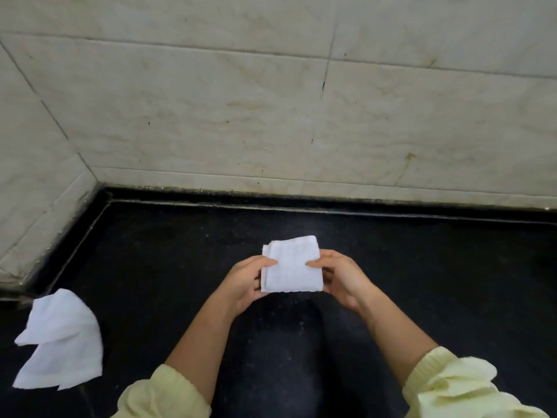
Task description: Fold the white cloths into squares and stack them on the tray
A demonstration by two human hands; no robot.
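Two white cloths are in view, along with two hands and two pale yellow sleeves. The folded cloth (291, 267) is a thick, roughly square pad of several layers just below the centre of the view, held between both hands over the black bench (452, 267); whether it touches the bench I cannot tell. The loose cloth (60, 342) lies flat on the bench at 8 o'clock, well apart from the hands, only partly folded, with its corners splayed. Both forearms come up from 6 o'clock, bare from the pushed-back left sleeve (159, 393) and right sleeve (458, 384), and angle in toward each other. The left hand (245, 282) grips the pad's 9 o'clock edge, thumb on top and fingers curled beneath. The right hand (340, 276) grips the 3 o'clock edge the same way, thumb pressed on the top layer. A pale tiled wall (271, 116) rises behind the bench at 12 o'clock.
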